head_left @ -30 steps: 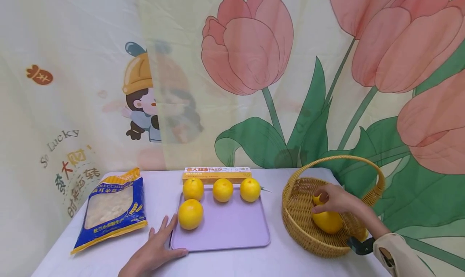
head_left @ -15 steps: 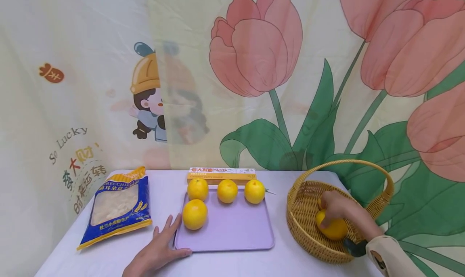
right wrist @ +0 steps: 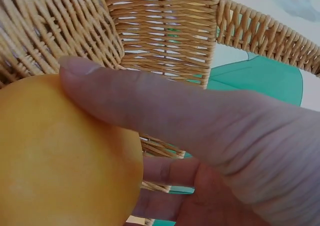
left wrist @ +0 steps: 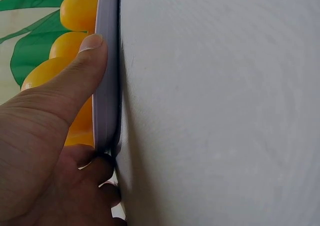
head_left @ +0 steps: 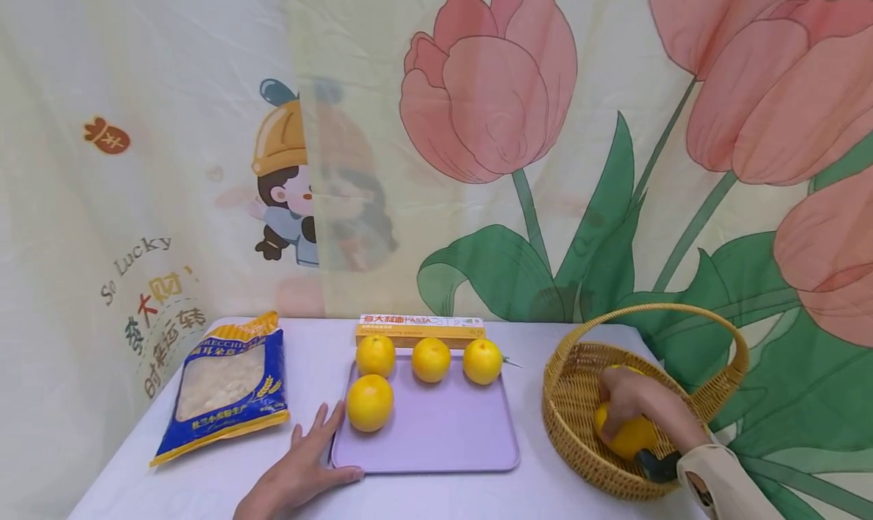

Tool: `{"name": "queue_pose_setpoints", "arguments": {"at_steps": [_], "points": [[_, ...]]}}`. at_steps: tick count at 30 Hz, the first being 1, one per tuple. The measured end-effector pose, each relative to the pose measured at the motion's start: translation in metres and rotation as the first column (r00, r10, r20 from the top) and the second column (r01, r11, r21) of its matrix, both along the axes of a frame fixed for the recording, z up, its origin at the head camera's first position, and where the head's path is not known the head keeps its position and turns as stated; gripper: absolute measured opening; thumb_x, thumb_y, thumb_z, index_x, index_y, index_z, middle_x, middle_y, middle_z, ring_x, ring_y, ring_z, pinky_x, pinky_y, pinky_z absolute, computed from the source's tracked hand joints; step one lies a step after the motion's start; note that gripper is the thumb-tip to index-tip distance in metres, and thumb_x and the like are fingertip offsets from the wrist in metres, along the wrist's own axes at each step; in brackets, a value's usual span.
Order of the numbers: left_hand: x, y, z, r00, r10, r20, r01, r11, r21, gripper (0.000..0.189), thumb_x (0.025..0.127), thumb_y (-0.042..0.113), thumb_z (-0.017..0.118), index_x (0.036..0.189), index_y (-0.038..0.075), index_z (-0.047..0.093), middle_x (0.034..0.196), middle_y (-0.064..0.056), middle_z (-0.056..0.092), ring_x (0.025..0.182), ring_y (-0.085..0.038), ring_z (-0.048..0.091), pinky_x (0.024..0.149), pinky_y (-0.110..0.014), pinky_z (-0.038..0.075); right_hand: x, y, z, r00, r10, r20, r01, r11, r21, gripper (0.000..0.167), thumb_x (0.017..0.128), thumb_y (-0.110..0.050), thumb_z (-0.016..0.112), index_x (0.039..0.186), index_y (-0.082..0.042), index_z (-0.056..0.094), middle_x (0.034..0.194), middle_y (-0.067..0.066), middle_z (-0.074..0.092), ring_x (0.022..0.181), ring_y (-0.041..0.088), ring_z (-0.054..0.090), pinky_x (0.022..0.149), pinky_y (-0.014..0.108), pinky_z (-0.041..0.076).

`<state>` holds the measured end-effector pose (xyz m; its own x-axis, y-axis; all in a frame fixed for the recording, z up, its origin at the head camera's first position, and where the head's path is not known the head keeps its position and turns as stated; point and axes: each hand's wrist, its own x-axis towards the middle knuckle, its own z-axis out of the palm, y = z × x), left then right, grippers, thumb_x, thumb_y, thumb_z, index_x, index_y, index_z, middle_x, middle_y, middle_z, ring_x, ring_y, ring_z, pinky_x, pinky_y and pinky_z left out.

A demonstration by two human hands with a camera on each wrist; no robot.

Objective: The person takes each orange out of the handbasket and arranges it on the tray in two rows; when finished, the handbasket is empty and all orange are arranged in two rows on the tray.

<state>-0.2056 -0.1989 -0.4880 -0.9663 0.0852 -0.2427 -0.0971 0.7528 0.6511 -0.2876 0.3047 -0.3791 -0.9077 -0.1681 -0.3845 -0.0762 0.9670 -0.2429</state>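
A lilac tray (head_left: pixel 450 429) lies on the table with several oranges (head_left: pixel 370 403) on it, most along its back edge. My left hand (head_left: pixel 293 471) rests at the tray's front left corner, fingers spread along the left side and thumb against the front rim. My right hand (head_left: pixel 630 399) is down inside a wicker basket (head_left: pixel 569 448), its thumb lying over an orange (right wrist: pixel 60 156) and the fingers on the orange's far side. Yellow of another fruit (head_left: pixel 629 368) shows just beyond that hand, mostly hidden.
Behind the tray stands a pasta box (head_left: pixel 420 332). A blue and yellow pasta bag (head_left: pixel 225 383) lies on the left. The basket's tall handle (head_left: pixel 648 308) arches over the right hand. A printed cloth (head_left: pixel 477 164) hangs behind the table.
My right hand has moved down within the basket and now covers more of the oranges. The whole view has shifted slightly; the left hand stays at the tray.
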Motion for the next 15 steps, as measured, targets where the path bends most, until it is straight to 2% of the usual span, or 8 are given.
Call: {"name": "queue_pose_setpoints", "arguments": {"at_steps": [4,8,11,15], "points": [[0.001,0.0,-0.001,1.0,-0.004,-0.01,0.003,1.0,-0.006,0.127,0.076,0.053,0.096,0.171,0.006,0.025,0.172,-0.039,0.009,0.149,-0.075,-0.002,0.116,-0.089,0.005,-0.002,0.001,-0.003,1.0,-0.01,-0.02,0.01,1.0,-0.022,0.057,0.073,-0.017,0.101,0.111,0.003,0.064,0.103,0.012,0.061,0.089,0.028,0.057,0.08,0.047,0.063],[0.001,0.0,-0.001,1.0,0.007,0.009,-0.007,1.0,0.0,0.127,0.076,0.054,0.095,0.171,0.007,0.025,0.172,-0.038,0.009,0.149,-0.075,-0.002,0.114,-0.09,0.005,-0.005,0.002,-0.007,0.997,-0.008,-0.08,0.0,0.995,-0.1,0.063,0.073,-0.018,0.1,0.117,0.009,0.064,0.108,0.014,0.064,0.092,0.028,0.059,0.083,0.048,0.063],[0.0,0.001,-0.001,0.999,0.022,0.032,-0.023,1.0,0.007,0.127,0.075,0.055,0.095,0.171,0.009,0.026,0.173,-0.036,0.009,0.15,-0.074,-0.002,0.112,-0.092,0.006,-0.008,0.005,-0.009,0.991,0.014,-0.136,-0.039,0.982,-0.187,0.065,0.072,-0.015,0.1,0.121,0.013,0.067,0.108,0.013,0.068,0.091,0.027,0.061,0.082,0.044,0.063],[0.0,0.0,0.0,0.999,0.025,0.024,-0.025,1.0,0.003,0.127,0.076,0.054,0.095,0.171,0.008,0.026,0.173,-0.037,0.009,0.15,-0.074,-0.003,0.112,-0.092,0.006,-0.012,0.011,-0.011,0.977,0.056,-0.207,-0.115,0.952,-0.282,0.065,0.07,-0.012,0.1,0.124,0.011,0.071,0.109,0.011,0.071,0.093,0.026,0.062,0.079,0.039,0.062]]}}
